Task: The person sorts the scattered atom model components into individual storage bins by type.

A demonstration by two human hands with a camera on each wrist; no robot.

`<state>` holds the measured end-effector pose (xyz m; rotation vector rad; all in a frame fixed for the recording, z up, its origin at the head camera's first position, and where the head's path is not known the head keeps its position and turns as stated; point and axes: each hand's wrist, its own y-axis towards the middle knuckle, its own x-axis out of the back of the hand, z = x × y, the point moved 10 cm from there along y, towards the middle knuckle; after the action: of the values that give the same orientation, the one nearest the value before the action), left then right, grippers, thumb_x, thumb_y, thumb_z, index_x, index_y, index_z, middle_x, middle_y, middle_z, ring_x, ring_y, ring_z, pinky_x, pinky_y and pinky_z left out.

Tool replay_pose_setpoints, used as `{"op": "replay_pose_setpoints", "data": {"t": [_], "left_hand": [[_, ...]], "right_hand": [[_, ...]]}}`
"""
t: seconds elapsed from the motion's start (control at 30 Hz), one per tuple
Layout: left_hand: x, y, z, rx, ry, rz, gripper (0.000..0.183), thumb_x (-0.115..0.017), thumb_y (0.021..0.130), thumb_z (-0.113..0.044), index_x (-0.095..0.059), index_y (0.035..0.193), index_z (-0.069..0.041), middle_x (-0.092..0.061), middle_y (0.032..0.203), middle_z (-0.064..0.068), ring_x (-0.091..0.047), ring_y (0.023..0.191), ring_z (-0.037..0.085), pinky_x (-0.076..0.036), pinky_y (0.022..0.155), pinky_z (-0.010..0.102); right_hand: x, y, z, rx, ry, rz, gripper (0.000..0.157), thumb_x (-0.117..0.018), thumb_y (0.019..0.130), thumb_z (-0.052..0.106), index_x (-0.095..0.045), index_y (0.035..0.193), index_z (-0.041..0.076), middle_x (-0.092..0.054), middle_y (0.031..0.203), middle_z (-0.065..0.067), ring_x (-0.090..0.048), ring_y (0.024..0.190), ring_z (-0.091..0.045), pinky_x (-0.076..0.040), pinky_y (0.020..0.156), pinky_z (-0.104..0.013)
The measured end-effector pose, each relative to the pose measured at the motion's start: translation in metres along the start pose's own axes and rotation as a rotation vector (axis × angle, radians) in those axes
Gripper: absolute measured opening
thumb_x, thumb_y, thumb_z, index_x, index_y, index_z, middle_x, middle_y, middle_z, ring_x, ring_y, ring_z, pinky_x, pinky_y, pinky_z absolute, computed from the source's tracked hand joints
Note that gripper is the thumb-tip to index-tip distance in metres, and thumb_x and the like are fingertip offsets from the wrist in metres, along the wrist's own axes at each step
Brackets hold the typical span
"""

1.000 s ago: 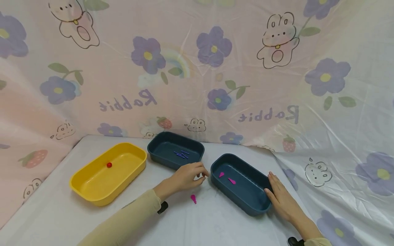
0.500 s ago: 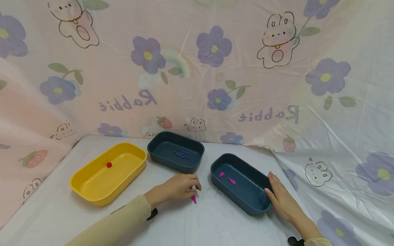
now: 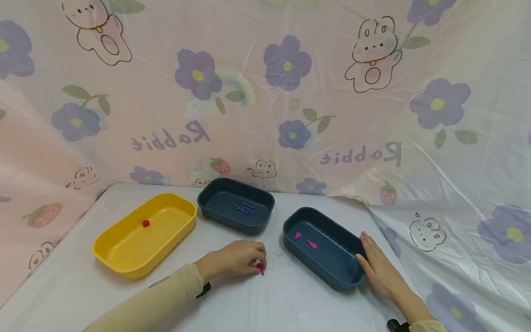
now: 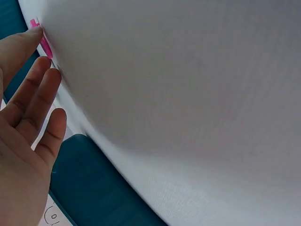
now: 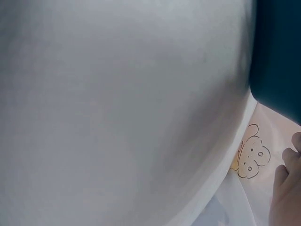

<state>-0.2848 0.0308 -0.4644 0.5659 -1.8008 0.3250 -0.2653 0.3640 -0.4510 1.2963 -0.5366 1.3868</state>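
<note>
In the head view, my left hand [image 3: 238, 259] is low over the white table with thumb and fingertips closed around a small pink bulb-shaped piece [image 3: 261, 271]. The left wrist view shows the thumb tip on the pink piece [image 4: 47, 47], a fingertip at its end and the other fingers loosely spread. My right hand [image 3: 380, 273] rests at the right end of the dark blue tray [image 3: 321, 271], its fingers straight along the outside and the thumb at the rim. Two similar pink pieces [image 3: 312, 244] lie inside that tray.
Behind the left hand stands another dark blue tray [image 3: 224, 218] holding several thin purple sticks [image 3: 244, 209]. On the left, a yellow tray [image 3: 166, 244] contains a red ball [image 3: 146, 223]. A printed curtain [image 3: 249, 115] hangs along the table's back and right side.
My left hand has come from beside the right-hand blue tray, toward me and leftward, down to the loose pink piece, and its fingers have closed on it. The right hand stays put.
</note>
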Motion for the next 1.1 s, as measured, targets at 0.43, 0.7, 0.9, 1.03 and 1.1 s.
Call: {"op": "replay_pose_setpoints", "data": {"t": [0.43,0.7,0.9,1.03,1.1], "left_hand": [[-0.0002,-0.0005,-0.0011,0.002,-0.007,-0.007,0.005,-0.081,0.093,-0.023,-0.079,0.095,-0.026,-0.061,0.097,-0.013,-0.056,0.082,0.001,-0.044,0.073,0.014],[-0.0013,-0.0010,0.0016,0.023,-0.005,-0.019,0.006,-0.080,0.093,-0.025,-0.075,0.093,-0.026,-0.059,0.092,-0.015,-0.050,0.079,-0.002,-0.043,0.071,0.014],[-0.0027,-0.0016,0.0040,0.044,-0.019,-0.022,0.007,-0.080,0.092,-0.023,-0.073,0.092,-0.026,-0.057,0.087,-0.015,-0.050,0.077,-0.002,-0.043,0.069,0.015],[-0.0051,-0.0022,0.0063,0.058,-0.052,-0.013,0.008,-0.079,0.093,-0.022,-0.072,0.092,-0.026,-0.056,0.087,-0.016,-0.050,0.077,-0.001,-0.044,0.069,0.015],[-0.0059,-0.0024,0.0070,0.056,-0.061,-0.014,0.009,-0.078,0.094,-0.022,-0.071,0.092,-0.026,-0.055,0.087,-0.017,-0.050,0.077,-0.001,-0.044,0.069,0.015]], "right_hand": [[0.0009,-0.0005,0.0012,0.009,0.001,-0.007,0.064,-0.049,0.111,0.025,-0.023,0.163,-0.003,-0.026,0.167,-0.027,-0.019,0.157,-0.043,0.004,0.119,-0.011],[0.0001,-0.0010,-0.0003,0.000,0.001,0.002,0.065,-0.048,0.112,0.026,-0.022,0.164,-0.001,-0.025,0.168,-0.026,-0.016,0.159,-0.038,0.004,0.119,-0.011],[0.0006,-0.0007,0.0008,0.002,0.002,0.004,0.065,-0.048,0.112,0.026,-0.021,0.164,-0.001,-0.024,0.169,-0.025,-0.016,0.158,-0.039,0.006,0.116,-0.008],[0.0010,-0.0006,0.0014,-0.001,0.003,0.006,0.065,-0.048,0.112,0.026,-0.021,0.164,-0.001,-0.024,0.168,-0.026,-0.016,0.158,-0.039,0.006,0.116,-0.008],[0.0011,-0.0008,0.0017,-0.003,0.003,0.008,0.065,-0.048,0.112,0.026,-0.021,0.164,-0.001,-0.024,0.168,-0.026,-0.016,0.158,-0.039,0.005,0.119,-0.011]]}}
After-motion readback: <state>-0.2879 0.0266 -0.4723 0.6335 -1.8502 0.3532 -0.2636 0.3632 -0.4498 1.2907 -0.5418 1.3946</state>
